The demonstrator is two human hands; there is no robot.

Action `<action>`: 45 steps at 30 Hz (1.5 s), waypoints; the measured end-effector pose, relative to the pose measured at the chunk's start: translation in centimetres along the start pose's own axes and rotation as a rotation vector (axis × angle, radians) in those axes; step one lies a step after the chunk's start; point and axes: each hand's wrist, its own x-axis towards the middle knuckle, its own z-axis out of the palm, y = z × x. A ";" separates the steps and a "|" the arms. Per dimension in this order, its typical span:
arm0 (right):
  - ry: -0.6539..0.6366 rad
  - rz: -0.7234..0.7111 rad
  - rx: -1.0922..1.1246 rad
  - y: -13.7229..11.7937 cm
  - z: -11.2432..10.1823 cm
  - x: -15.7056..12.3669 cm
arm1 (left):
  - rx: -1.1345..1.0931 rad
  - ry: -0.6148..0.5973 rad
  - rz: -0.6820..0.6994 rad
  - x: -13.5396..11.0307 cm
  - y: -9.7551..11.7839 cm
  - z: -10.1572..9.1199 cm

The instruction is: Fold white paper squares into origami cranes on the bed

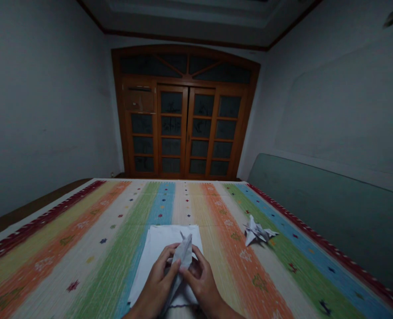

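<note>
folded paper (184, 253) is pinched between the fingers of the left hand (160, 272) and right hand (201, 274), its tip rising beyond them; white sheets (159, 235) lie beneath the fingers, an origami figure (256, 232) well to their right.

There are two hands, one left hand (159, 275) and one right hand (203, 278), with one folded paper (184, 253) between them. On one striped cloth (110, 230) lies one pile of white sheets (150, 249), which I cannot count. At right is origami (255, 233), one piece or more, unclear.
</note>
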 end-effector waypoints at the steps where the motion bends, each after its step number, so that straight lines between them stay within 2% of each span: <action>1: -0.025 0.003 0.002 -0.2 0.0 0.1 | 0.001 0.005 0.016 0.1 0.1 0.0; 7: -0.036 0.006 -0.019 -0.8 -0.4 0.7 | -0.114 0.019 -0.043 0.6 0.3 -0.2; 14: -0.022 0.094 0.051 -0.6 -0.6 0.4 | -0.229 -0.057 -0.124 0.6 0.6 -0.1; 18: -0.009 0.076 0.070 -0.6 -0.3 0.3 | -0.215 0.048 -0.104 0.6 0.7 -0.3; 22: 0.018 0.077 0.102 -0.5 -0.3 0.3 | -0.156 0.097 -0.077 0.9 0.2 -0.4; 26: 0.058 0.096 0.107 -0.3 -0.6 0.3 | -0.044 0.173 0.009 1.3 0.0 -0.6; 29: 0.062 0.096 0.124 -0.3 -0.7 0.4 | -0.024 0.183 0.022 1.4 0.2 -0.8; 33: 0.021 0.117 0.150 -0.5 -0.6 0.4 | -0.020 0.149 0.016 1.1 0.5 -0.9; 39: 0.052 0.107 0.121 -0.8 -0.7 0.5 | 0.018 -0.019 -0.028 0.4 0.8 -0.5; 45: 0.130 0.040 -0.030 -1.0 -1.1 1.0 | 0.029 0.016 -0.046 0.4 0.2 -0.3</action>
